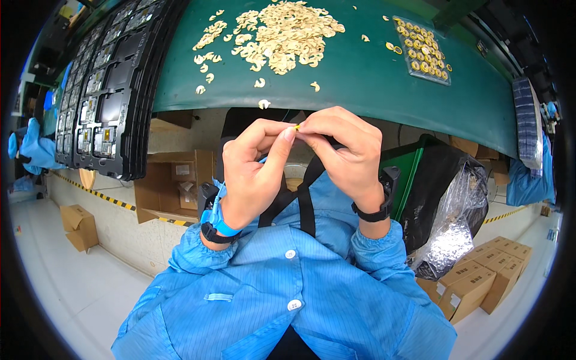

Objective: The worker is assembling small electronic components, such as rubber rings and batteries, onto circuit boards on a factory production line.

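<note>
My left hand (252,168) and my right hand (350,153) meet in front of the green table's near edge. Between their fingertips they pinch a small yellow piece (297,127), mostly covered by the fingers. Beyond them on the table lies a wide heap of small cream-coloured curved pieces (288,36), with several loose ones scattered to its left and front. One curved piece (264,104) rests close to the table edge, just past my left hand. To the far right, a clear tray (431,77) holds rows of round yellow-and-white ring pieces.
Black trays (123,99) with small metal-cased parts are stacked on the left. Below the green tabletop (360,90) stand an open cardboard box (157,180) and, to the right, a green bin (403,177) with black and clear plastic bags. Closed cartons (474,282) sit on the floor at the lower right.
</note>
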The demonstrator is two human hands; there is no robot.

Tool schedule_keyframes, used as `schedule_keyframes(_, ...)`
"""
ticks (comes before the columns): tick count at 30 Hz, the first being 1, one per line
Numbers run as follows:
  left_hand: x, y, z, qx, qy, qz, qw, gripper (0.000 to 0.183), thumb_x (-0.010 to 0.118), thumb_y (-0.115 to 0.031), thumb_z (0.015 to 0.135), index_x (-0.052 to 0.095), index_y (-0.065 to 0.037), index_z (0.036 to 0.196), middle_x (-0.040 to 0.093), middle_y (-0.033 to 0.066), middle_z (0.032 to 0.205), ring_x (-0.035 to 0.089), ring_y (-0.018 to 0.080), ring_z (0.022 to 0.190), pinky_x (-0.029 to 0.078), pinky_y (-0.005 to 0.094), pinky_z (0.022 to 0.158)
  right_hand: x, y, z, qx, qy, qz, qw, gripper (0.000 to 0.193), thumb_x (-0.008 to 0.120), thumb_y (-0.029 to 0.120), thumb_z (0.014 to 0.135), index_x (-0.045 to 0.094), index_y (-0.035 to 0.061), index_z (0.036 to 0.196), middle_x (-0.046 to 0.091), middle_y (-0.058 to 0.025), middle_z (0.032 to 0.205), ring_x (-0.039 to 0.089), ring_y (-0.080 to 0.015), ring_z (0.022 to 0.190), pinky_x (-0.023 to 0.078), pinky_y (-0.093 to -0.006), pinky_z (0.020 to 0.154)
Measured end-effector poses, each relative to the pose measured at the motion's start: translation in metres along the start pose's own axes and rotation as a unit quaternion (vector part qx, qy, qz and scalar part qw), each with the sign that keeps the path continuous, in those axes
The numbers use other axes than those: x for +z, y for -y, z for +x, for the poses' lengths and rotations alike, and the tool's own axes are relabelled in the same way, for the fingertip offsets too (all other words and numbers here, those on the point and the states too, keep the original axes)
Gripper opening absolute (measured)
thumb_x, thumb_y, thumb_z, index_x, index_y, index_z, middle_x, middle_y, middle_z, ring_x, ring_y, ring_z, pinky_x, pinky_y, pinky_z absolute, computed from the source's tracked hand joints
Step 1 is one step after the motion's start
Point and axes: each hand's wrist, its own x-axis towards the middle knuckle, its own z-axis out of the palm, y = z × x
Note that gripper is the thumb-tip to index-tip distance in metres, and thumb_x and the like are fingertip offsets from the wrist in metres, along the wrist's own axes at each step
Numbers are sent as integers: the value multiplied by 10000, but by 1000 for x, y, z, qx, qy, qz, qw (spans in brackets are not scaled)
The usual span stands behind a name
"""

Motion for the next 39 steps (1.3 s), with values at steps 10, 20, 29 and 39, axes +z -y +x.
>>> schedule_keyframes(10, -2, -3, -1, 4, 3, -4, 1000, 117, 641, -19, 1008, 697, 82, 1026, 786, 134, 909, 748, 123, 862, 557, 237, 764, 0, -4, -2, -30, 10, 0, 1000, 164, 780, -64, 772, 729, 23, 901, 725, -116, 852, 708, -265, 756, 551, -336, 663)
schedule_keyframes(20, 0, 1, -3, 12, -14, -17, 1000, 131, 640, -8, 1018, 688, 88, 1094, 773, 125, 1004, 726, 119, 930, 564, 235, 807, 5, 7, -2, 34, -8, -8, 999, 161, 811, -35, 805, 726, 3, 936, 696, -93, 878, 680, -184, 732, 528, -284, 611)
schedule_keyframes(29, 2, -2, -1, 34, -29, -19, 999, 178, 646, 19, 1005, 687, 70, 1170, 764, 155, 1105, 729, 156, 1006, 578, 263, 878, 14, 7, -8, 90, -29, 44, 995, 130, 785, -31, 842, 742, -6, 962, 679, -52, 863, 576, -55, 631, 431, -211, 526)
schedule_keyframes(39, 2, 0, -1, 41, -25, -21, 999, 200, 651, 29, 997, 678, 66, 1192, 748, 175, 1180, 726, 182, 1068, 577, 288, 929, 15, 8, -9, 174, -38, 187, 966, 77, 714, -50, 906, 714, -65, 981, 671, -51, 883, 627, -32, 699, 436, -185, 537)
